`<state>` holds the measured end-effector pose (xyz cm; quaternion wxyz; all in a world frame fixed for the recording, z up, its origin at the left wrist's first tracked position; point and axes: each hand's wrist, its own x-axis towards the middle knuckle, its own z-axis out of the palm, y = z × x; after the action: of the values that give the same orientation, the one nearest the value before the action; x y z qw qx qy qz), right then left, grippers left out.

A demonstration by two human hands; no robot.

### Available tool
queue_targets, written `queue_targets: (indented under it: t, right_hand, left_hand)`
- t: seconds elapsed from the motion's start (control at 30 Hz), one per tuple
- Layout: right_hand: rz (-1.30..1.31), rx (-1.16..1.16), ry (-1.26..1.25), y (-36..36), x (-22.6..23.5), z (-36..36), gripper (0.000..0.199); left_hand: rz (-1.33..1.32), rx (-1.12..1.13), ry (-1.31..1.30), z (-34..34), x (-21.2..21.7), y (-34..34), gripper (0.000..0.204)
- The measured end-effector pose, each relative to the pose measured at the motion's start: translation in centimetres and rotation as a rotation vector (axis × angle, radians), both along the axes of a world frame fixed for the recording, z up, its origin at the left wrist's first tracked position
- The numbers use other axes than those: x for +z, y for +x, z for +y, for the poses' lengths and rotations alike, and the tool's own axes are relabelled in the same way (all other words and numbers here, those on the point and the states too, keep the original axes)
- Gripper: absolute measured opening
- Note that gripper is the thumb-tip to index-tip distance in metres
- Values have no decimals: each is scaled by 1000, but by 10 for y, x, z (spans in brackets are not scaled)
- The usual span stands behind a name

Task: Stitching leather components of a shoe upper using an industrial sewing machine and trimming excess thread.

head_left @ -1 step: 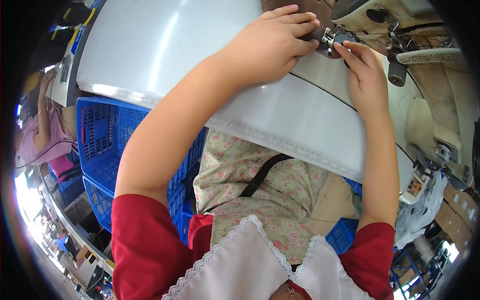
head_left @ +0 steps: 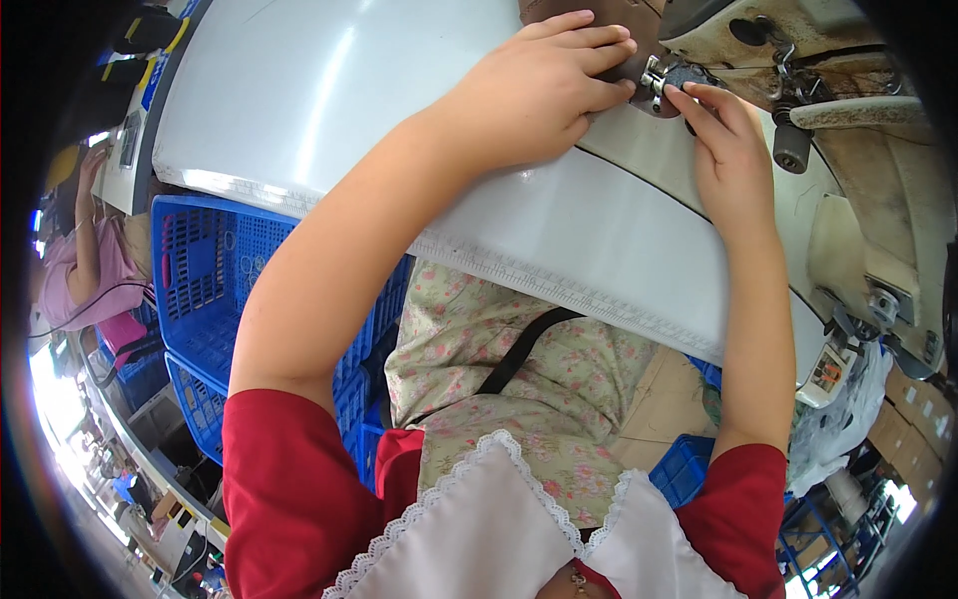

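A flat brown piece [head_left: 639, 20], perhaps leather or fabric, lies at the top of the view on the white table [head_left: 299, 100]. My left hand [head_left: 554, 85] rests on it, palm down with fingers stretched out. The metal presser foot [head_left: 654, 78] of a sewing machine [head_left: 883, 170] stands at the right side of the piece. Close by the foot, my right hand [head_left: 736, 150] has its thumb and finger drawn together, tips touching at the foot. What they grip, if anything, is hidden. The needle is too small to make out.
Blue plastic baskets [head_left: 190, 270] stand left below the table edge, which bears a ruler strip [head_left: 559, 285]. Floral cloth [head_left: 499, 369] covers my lap. A smaller blue bin [head_left: 684, 469] sits lower right, near clear plastic [head_left: 843, 429] and cartons [head_left: 913, 409]. Another person [head_left: 95, 260] is far left.
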<state>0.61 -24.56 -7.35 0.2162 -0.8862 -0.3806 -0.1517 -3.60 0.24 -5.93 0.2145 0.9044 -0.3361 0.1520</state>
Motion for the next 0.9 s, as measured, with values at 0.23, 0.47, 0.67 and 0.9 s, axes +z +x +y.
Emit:
queue_targets:
  t: [0.23, 0.47, 0.67, 0.9]
  right_hand:
    - [-46, -17, -2, 1, -3, -3, 41]
    - [-44, -38, -21, 1, 0, 0, 41]
    - [-119, -20, -42, 3, -3, -1, 41]
    - [-53, -42, -36, 0, -1, 0, 42]
  left_hand:
    - [-4, -45, 42, 1, 1, 10, 37]
    - [-100, -9, -18, 3, -13, 14, 36]
    - [-103, -5, -29, 4, -15, 16, 36]
    - [-96, 12, -68, 2, -16, 17, 36]
